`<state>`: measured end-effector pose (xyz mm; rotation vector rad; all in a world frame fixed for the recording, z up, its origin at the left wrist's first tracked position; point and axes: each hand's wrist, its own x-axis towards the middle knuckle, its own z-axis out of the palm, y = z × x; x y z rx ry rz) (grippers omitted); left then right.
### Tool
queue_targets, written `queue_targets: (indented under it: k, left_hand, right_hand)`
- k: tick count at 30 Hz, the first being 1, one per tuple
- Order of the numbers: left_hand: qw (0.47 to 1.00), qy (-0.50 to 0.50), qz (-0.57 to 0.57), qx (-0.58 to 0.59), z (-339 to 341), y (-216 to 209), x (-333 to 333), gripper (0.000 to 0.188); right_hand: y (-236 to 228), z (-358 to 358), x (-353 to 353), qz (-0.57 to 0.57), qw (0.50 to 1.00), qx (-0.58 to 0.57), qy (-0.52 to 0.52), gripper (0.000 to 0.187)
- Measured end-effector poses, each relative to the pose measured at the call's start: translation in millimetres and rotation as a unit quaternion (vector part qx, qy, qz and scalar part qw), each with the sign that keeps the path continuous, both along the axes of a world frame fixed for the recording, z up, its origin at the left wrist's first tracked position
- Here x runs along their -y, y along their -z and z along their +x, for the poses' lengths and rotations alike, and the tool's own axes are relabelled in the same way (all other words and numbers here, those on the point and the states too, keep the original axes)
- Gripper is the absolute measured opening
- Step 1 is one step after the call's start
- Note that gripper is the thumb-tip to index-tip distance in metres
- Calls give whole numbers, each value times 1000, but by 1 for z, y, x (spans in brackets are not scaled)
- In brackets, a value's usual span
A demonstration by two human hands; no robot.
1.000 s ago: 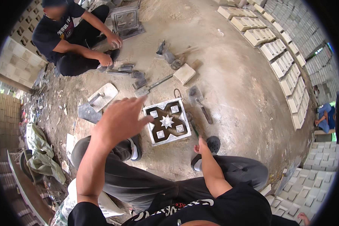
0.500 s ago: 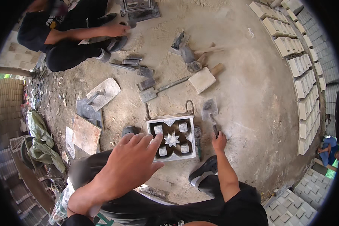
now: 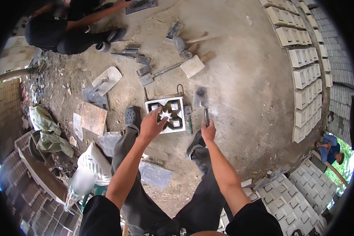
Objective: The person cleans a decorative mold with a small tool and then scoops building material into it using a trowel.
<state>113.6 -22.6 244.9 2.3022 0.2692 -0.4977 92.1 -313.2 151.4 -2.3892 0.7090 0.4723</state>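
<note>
A pale metal mould lies on the ground between my feet, with a star-shaped core at its centre and square blocks near its corners. My left hand reaches over its left side, thumb and fingers apart and holding nothing. Whether the fingertips touch the mould I cannot tell. To the right of the mould, my right hand is closed round the handle of a trowel. The blade points away from me and has a dark round patch on it. A small green-handled tool lies between mould and trowel.
Beyond the mould lie a mallet, a hammer-like tool and metal pieces. A plastering float and a square board are at left. Rows of moulded blocks stand at right. A co-worker sits far left.
My left hand has moved forward and down to the mould's left side. My right hand still holds the trowel; a dark patch now shows on its blade. The view has shifted.
</note>
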Motion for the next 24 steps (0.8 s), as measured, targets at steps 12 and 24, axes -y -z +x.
queue_targets:
  k: [12,24]
  left_hand:
    - [979,-193,-60,32,-78,-336,195,10]
    - [954,-275,-79,87,48,-408,202,25]
  right_hand:
    - [-320,-55,145,110,990,51,-74,41]
    - [-380,68,248,94,981,39,-166,48]
